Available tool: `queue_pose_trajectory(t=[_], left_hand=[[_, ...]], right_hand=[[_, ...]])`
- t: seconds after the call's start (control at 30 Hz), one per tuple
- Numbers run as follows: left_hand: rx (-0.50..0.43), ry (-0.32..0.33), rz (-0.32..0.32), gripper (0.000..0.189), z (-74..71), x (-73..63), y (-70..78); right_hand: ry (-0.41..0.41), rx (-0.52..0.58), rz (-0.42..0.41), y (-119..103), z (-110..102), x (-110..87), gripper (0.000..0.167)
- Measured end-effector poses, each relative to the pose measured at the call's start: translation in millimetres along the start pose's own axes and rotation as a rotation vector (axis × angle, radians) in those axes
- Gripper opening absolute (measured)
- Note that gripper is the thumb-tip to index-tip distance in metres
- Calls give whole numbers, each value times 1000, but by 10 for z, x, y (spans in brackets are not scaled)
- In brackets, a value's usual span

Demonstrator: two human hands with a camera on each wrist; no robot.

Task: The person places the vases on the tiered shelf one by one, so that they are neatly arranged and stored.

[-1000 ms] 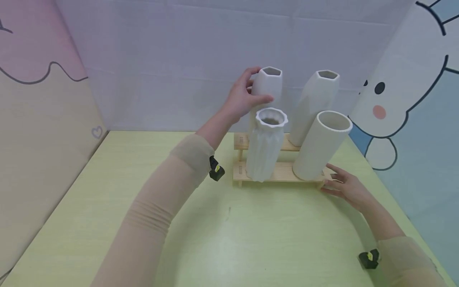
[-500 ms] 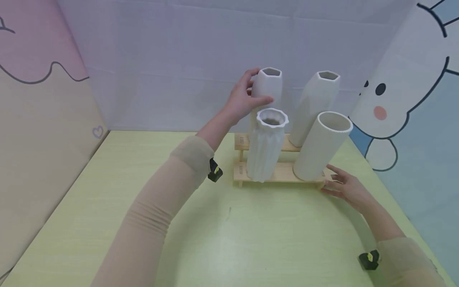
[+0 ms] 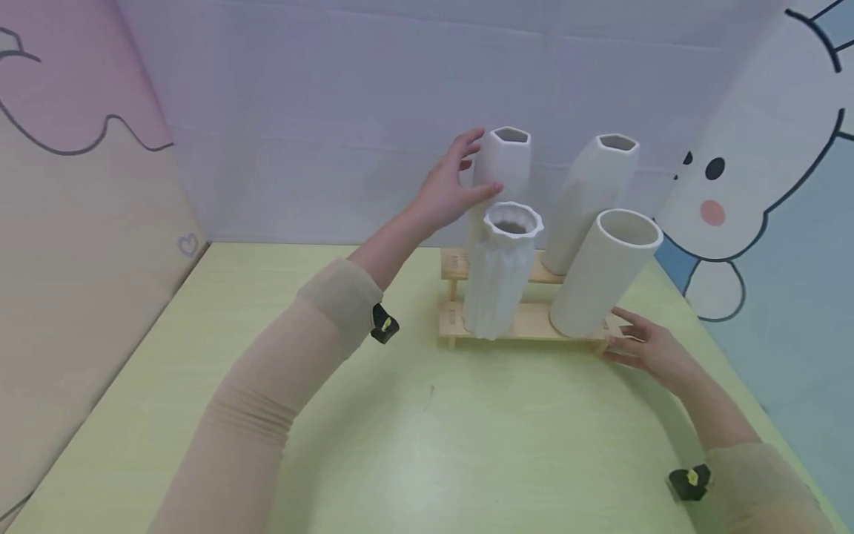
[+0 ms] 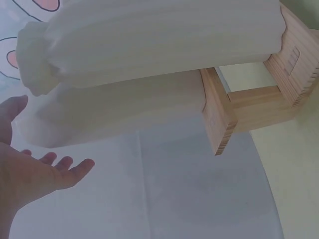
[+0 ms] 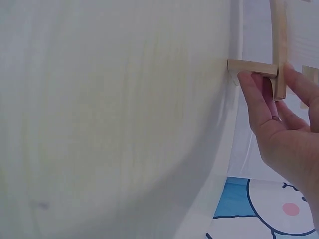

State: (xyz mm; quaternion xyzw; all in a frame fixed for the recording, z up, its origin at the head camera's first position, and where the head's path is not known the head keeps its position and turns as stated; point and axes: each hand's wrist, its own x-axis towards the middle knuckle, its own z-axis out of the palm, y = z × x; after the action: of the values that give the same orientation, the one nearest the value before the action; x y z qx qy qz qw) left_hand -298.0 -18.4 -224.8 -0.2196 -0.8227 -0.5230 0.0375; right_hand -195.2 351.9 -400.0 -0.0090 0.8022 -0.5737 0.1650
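Note:
A two-step wooden rack (image 3: 534,319) bears several white vases. My left hand (image 3: 447,189) has its fingers spread around the upper left side of the back-left faceted vase (image 3: 510,159); the left wrist view shows a gap between the fingers and this vase (image 4: 124,112). In front of it stands a ruffled-rim vase (image 3: 497,282) on the lower step. With my right hand (image 3: 650,352) I pinch the rack's lower right corner; in the right wrist view my thumb lies over the board (image 5: 279,50) and the fingers are beneath, by the foot.
Another faceted vase (image 3: 590,200) stands on the upper step at the right, with a leaning-looking cylindrical vase (image 3: 597,285) before it. The rack sits on a pale green table (image 3: 400,430), close to the back cloth wall (image 3: 333,133).
My left hand has let go of the back-left vase; its fingers have straightened and drawn slightly left. My right hand stays at the rack's corner. The whole view has shifted a little.

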Motion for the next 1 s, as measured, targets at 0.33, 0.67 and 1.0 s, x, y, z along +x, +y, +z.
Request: queue_pose_trajectory(t=[0.33,0.67,1.0], left_hand=[[133,-12,72,73,-230,-260,-1],[297,-9,132,66,-562,-670,3],[463,2,213,64,-678,-1210,-90]], right_hand=[[122,-382,-21,-141,-62,-17,74],[489,-670,-284,-617,-49,-236,47],[755,-646,-438,-1077,317,-598,47]])
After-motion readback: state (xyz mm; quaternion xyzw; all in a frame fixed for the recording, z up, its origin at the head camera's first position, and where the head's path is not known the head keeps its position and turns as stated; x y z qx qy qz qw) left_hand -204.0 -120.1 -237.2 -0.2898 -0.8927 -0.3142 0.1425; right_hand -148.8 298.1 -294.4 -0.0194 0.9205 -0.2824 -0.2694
